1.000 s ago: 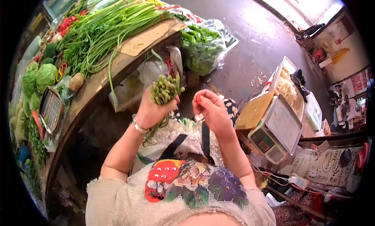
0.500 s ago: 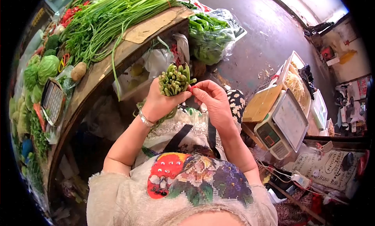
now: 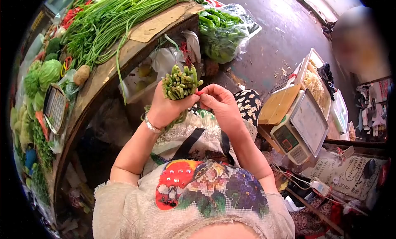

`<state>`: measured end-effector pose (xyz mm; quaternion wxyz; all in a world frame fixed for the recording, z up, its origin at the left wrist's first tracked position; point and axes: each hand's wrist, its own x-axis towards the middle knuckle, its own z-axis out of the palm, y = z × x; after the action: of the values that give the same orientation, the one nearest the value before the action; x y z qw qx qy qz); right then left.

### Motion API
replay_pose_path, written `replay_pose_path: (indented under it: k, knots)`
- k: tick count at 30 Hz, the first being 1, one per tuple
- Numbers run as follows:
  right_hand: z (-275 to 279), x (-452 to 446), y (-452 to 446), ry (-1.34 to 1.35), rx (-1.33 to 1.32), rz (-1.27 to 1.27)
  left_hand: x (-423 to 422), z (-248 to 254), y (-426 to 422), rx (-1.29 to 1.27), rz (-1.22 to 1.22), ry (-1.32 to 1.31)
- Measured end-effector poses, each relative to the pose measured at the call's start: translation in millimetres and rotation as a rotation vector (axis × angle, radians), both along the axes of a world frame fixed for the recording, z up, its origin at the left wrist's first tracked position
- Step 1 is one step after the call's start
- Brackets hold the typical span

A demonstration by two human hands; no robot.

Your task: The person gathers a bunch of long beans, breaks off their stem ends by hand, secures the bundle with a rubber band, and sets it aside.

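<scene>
My left hand (image 3: 163, 109) is wrapped round a bunch of long green beans (image 3: 180, 84). Their ends stick up in a tight cluster above the thumb, while the thin lengths hang curled below the fist. Close against the bunch, the thumb and fingers of my right hand (image 3: 218, 102) pinch a small red tie (image 3: 199, 93). It spans the short gap towards my left thumb; how far it goes round the beans is hidden. Both hands are in front of my lap.
A vegetable counter curves along the left, with leafy stalks (image 3: 119, 26), a cabbage (image 3: 50, 69), a potato (image 3: 81, 75) and a calculator (image 3: 55, 109). Green peppers (image 3: 220, 28) fill a plastic bag ahead. To the right stands a weighing scale (image 3: 309, 121) beside a crate of sprouts (image 3: 314, 86).
Both hands and the bunch have shifted slightly left. The right fingers have closed in, still pinching the red tie. A blurred patch has appeared at the upper right.
</scene>
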<state>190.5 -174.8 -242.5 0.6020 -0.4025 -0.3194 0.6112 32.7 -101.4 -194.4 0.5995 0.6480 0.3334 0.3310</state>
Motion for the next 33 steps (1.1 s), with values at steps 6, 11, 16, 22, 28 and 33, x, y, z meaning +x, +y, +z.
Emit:
replay_pose_path:
  k: [6,11,16,22,28,33]
  knots:
    - [-1,-3,-4,0.328,0.044,-0.002,-2,-7,0,0.019,-0.017,0.013]
    - [32,7,-23,0.585,0.031,-0.003,11,-11,6,0.292,0.149,0.069]
    - [52,9,-66,0.191,-0.301,0.248,10,-18,19,0.317,0.192,0.132]
    - [37,25,-49,0.128,-0.574,0.612,23,-21,-11,0.497,-0.006,0.205]
    - [34,19,-25,-0.444,-0.428,0.773,25,-14,-22,0.630,-0.234,0.136]
    - [26,28,-20,-0.735,-0.216,0.476,10,-5,-4,0.346,-0.166,0.201]
